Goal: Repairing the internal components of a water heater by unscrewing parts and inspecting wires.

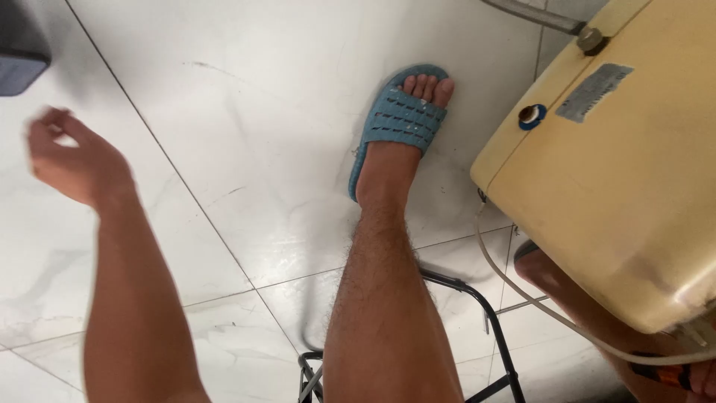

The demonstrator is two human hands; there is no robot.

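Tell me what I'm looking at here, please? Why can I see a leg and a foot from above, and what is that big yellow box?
The picture comes from a camera worn on a person's head, so it looks straight down at their own body. On one side you see the left hand, lifted in the air with its fingers loosely curled and holding nothing. In the middle is the person's leg, ending in a foot in a blue slipper standing on the white tiled floor. The big yellowish box is some old plastic casing with a grey label and a small round blue fitting; a pale cable runs under it. The right hand barely peeks in at the bottom corner, beside something orange, so its grip cannot be told. Below is a black metal frame.
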